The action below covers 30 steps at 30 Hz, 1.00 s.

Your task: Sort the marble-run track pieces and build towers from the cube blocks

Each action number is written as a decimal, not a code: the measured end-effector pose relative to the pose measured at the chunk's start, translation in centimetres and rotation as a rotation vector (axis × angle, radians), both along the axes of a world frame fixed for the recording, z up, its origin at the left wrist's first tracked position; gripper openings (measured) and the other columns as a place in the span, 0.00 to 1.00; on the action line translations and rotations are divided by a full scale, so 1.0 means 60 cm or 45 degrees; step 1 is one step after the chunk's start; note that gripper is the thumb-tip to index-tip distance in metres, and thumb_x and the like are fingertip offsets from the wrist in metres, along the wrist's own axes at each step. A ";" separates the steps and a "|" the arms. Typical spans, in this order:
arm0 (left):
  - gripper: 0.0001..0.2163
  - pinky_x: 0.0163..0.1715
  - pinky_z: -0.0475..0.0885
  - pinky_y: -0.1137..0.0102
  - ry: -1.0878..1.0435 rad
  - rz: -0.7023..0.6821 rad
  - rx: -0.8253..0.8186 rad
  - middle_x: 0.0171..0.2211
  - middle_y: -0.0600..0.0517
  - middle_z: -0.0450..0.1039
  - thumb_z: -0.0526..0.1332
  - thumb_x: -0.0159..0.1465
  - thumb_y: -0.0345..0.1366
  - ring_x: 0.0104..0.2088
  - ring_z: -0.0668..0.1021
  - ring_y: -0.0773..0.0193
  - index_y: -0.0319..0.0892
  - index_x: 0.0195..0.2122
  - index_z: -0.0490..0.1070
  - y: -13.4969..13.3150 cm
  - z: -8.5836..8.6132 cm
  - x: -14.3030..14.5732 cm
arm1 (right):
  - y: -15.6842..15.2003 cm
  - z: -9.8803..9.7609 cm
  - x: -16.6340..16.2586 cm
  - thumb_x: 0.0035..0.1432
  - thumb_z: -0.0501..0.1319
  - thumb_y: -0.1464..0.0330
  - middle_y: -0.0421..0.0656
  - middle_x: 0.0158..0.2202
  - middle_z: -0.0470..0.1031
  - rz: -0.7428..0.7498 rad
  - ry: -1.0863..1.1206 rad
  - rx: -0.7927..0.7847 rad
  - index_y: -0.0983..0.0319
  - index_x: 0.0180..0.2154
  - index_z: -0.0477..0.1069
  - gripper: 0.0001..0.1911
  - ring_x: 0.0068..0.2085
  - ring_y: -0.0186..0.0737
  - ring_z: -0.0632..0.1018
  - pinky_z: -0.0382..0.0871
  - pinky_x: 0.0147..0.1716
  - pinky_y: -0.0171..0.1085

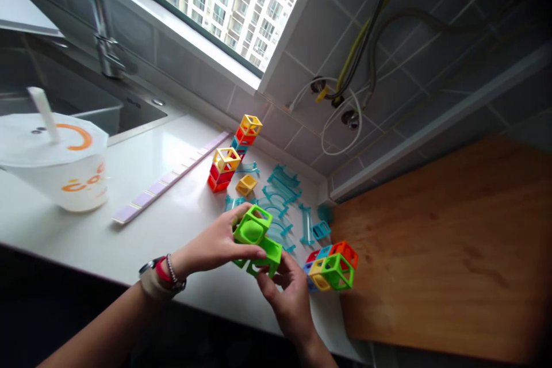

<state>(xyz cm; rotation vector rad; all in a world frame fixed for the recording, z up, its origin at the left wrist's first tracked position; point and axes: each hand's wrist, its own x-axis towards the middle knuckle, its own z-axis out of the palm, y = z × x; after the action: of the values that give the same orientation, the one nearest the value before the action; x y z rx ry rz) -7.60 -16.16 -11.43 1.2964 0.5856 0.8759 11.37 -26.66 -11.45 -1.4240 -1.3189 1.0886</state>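
Observation:
Several bright green hollow cube blocks (pixel 253 226) are joined in a cluster above the white counter. My left hand (pixel 219 244) is closed round the cluster's left side, thumb across its front. At the lower right, my right hand (pixel 290 293) pinches one of the green cubes. Behind them rises a short stack of red and yellow cube blocks (pixel 222 171), with a taller multicoloured stack (pixel 245 137) farther back. A single yellow cube (pixel 246 184) sits beside these stacks. Clear teal track pieces (pixel 276 201) lie just beyond my hands.
Right of my hands is a block of coloured cubes (pixel 332 267) beside a wooden board (pixel 431 253). A lilac strip (pixel 168 181) lies along the white counter (pixel 181 247). At left stand a lidded cup with a straw (pixel 81 178) and a sink with a faucet (pixel 103 40).

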 end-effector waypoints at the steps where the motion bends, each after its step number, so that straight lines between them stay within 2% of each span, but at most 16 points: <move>1: 0.30 0.40 0.81 0.65 -0.002 0.010 0.001 0.44 0.48 0.80 0.77 0.53 0.42 0.43 0.84 0.53 0.43 0.53 0.68 0.001 0.001 -0.004 | -0.001 0.002 0.007 0.59 0.70 0.58 0.47 0.41 0.81 -0.020 -0.013 0.003 0.61 0.48 0.77 0.19 0.39 0.45 0.82 0.76 0.34 0.37; 4: 0.28 0.39 0.81 0.66 -0.027 0.185 -0.046 0.43 0.47 0.81 0.76 0.55 0.43 0.42 0.85 0.54 0.42 0.52 0.68 0.010 0.005 -0.026 | -0.004 0.011 0.037 0.58 0.71 0.57 0.46 0.37 0.81 -0.094 -0.015 0.015 0.62 0.45 0.77 0.18 0.36 0.44 0.81 0.75 0.31 0.36; 8: 0.28 0.29 0.80 0.67 -0.048 0.453 -0.185 0.44 0.44 0.80 0.74 0.58 0.49 0.37 0.86 0.52 0.40 0.51 0.66 0.031 0.003 -0.058 | -0.005 0.028 0.067 0.59 0.70 0.53 0.47 0.35 0.82 -0.142 0.017 0.052 0.62 0.43 0.79 0.20 0.33 0.43 0.80 0.75 0.31 0.38; 11: 0.28 0.31 0.81 0.67 -0.043 0.646 -0.203 0.46 0.43 0.80 0.73 0.58 0.50 0.38 0.86 0.53 0.40 0.51 0.66 0.035 -0.005 -0.076 | -0.010 0.035 0.069 0.59 0.70 0.54 0.48 0.37 0.82 -0.128 0.033 0.048 0.62 0.45 0.80 0.20 0.34 0.43 0.80 0.77 0.34 0.40; 13: 0.28 0.32 0.81 0.66 0.005 0.740 -0.186 0.44 0.44 0.80 0.74 0.57 0.50 0.38 0.86 0.52 0.40 0.50 0.66 0.023 -0.011 -0.086 | -0.015 0.034 0.065 0.59 0.70 0.54 0.49 0.40 0.83 -0.095 0.049 0.036 0.62 0.48 0.79 0.22 0.38 0.46 0.81 0.77 0.35 0.40; 16: 0.29 0.32 0.82 0.65 0.077 0.765 -0.206 0.41 0.45 0.80 0.76 0.54 0.48 0.38 0.86 0.49 0.40 0.48 0.65 -0.014 -0.022 -0.103 | -0.019 0.027 0.055 0.59 0.70 0.55 0.50 0.45 0.83 -0.063 0.078 0.017 0.61 0.53 0.78 0.24 0.45 0.51 0.83 0.78 0.38 0.41; 19: 0.27 0.31 0.83 0.62 0.038 0.792 -0.311 0.44 0.44 0.80 0.75 0.57 0.48 0.36 0.86 0.49 0.40 0.48 0.65 -0.056 -0.041 -0.119 | -0.013 0.027 0.039 0.61 0.69 0.55 0.50 0.47 0.82 0.045 0.052 0.005 0.60 0.56 0.75 0.26 0.46 0.51 0.83 0.77 0.39 0.41; 22: 0.26 0.28 0.83 0.59 -0.051 0.944 -0.277 0.42 0.44 0.80 0.73 0.58 0.50 0.34 0.86 0.47 0.40 0.48 0.66 -0.078 -0.062 -0.125 | 0.016 0.039 0.018 0.60 0.70 0.57 0.49 0.48 0.81 0.168 -0.049 0.070 0.60 0.58 0.73 0.27 0.47 0.49 0.82 0.76 0.39 0.39; 25: 0.26 0.26 0.83 0.60 -0.047 0.966 -0.182 0.41 0.43 0.80 0.74 0.57 0.49 0.33 0.86 0.46 0.38 0.46 0.67 -0.079 -0.074 -0.125 | 0.070 0.048 -0.007 0.58 0.71 0.58 0.48 0.47 0.82 0.183 -0.082 0.150 0.60 0.56 0.71 0.28 0.42 0.45 0.82 0.76 0.37 0.38; 27: 0.25 0.27 0.83 0.60 -0.042 0.928 -0.178 0.42 0.43 0.80 0.74 0.57 0.48 0.33 0.86 0.46 0.38 0.46 0.68 -0.077 -0.074 -0.125 | 0.112 0.044 -0.027 0.55 0.72 0.56 0.47 0.44 0.82 0.182 -0.025 0.171 0.61 0.53 0.71 0.28 0.37 0.43 0.82 0.76 0.35 0.38; 30: 0.25 0.27 0.83 0.60 -0.072 0.925 -0.189 0.41 0.45 0.80 0.74 0.57 0.48 0.33 0.86 0.48 0.39 0.47 0.67 -0.079 -0.070 -0.128 | 0.160 0.025 -0.069 0.56 0.69 0.52 0.49 0.44 0.82 0.231 0.241 0.097 0.62 0.51 0.69 0.29 0.39 0.46 0.84 0.77 0.32 0.37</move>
<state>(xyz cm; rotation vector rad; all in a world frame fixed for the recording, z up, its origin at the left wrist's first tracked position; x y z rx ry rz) -15.28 -20.90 -15.64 0.9152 1.0863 1.4221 7.21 -17.03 -9.94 -1.1327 -1.3563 1.2457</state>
